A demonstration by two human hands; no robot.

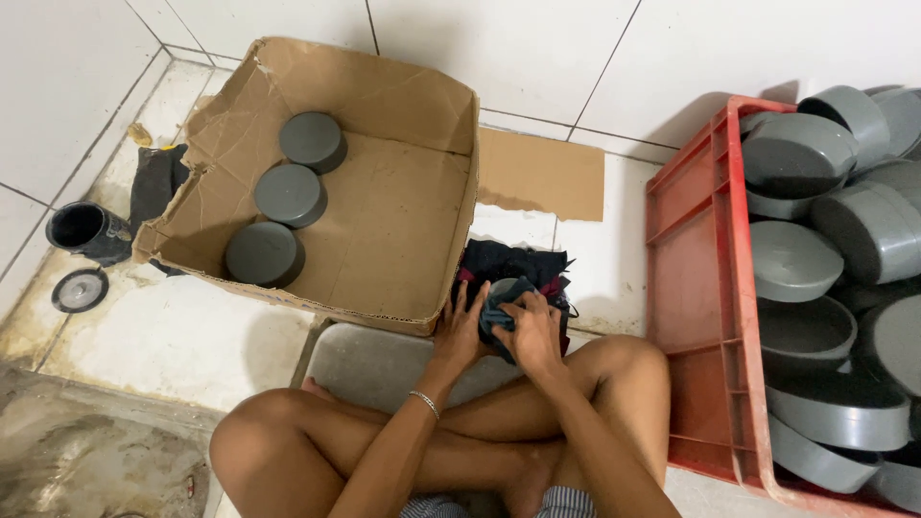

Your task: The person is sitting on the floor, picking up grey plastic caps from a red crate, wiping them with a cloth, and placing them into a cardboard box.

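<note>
I am sitting cross-legged on the tiled floor [173, 336], holding a grey cap [501, 290] just above my knees, in front of a pile of dark rags [513, 261]. My left hand [460, 326] is steadying the cap's side, fingers spread against it. My right hand [530, 331] is pressing a blue-grey cloth [497, 317] onto the cap, fingers curled around the cloth. The cap is round and short; which way it is facing I cannot tell under my hands. Three similar caps [291, 195] are lying flat in the cardboard box [403, 221]; many more are filling the red crate [705, 288].
</note>
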